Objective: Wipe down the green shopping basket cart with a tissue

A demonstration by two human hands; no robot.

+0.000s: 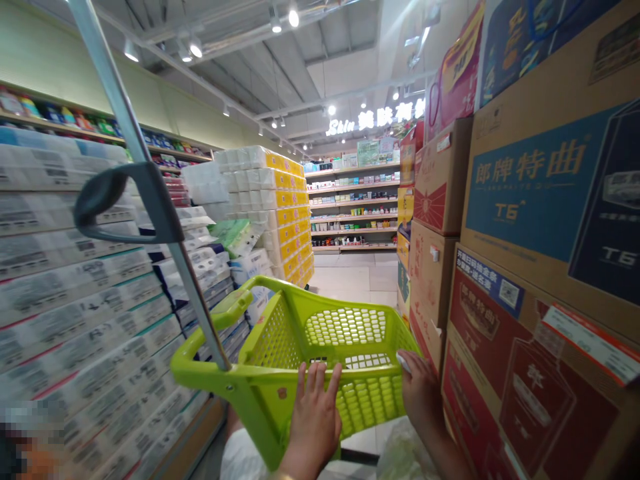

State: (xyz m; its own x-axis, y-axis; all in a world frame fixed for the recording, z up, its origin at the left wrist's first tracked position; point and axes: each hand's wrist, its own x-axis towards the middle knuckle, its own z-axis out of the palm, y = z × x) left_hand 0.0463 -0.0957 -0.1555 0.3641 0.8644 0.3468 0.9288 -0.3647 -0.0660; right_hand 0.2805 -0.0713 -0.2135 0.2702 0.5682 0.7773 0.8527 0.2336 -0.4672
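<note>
A lime-green plastic shopping cart [350, 393] with perforated basket walls stands side-on before me. Its handle [200, 360] is at the left, and a metal pole [195, 287] rises from it with a grey loop grip [135, 230]. My left hand [317, 413] lies against the near side, fingers stretched and a little apart, their tips over the rim. At the basket's right end, my right hand [420, 387] is closed, fingers bent by the rim. Something small and white [403, 362] shows at its fingers; I cannot make out what it is.
Stacked paper packs [75, 300] line the left side, with a tall yellow-and-white stack [285, 213] beyond. Cardboard cartons [530, 200] rise close on the right. Between them the pale aisle floor [345, 273] leads to stocked shelves [355, 200].
</note>
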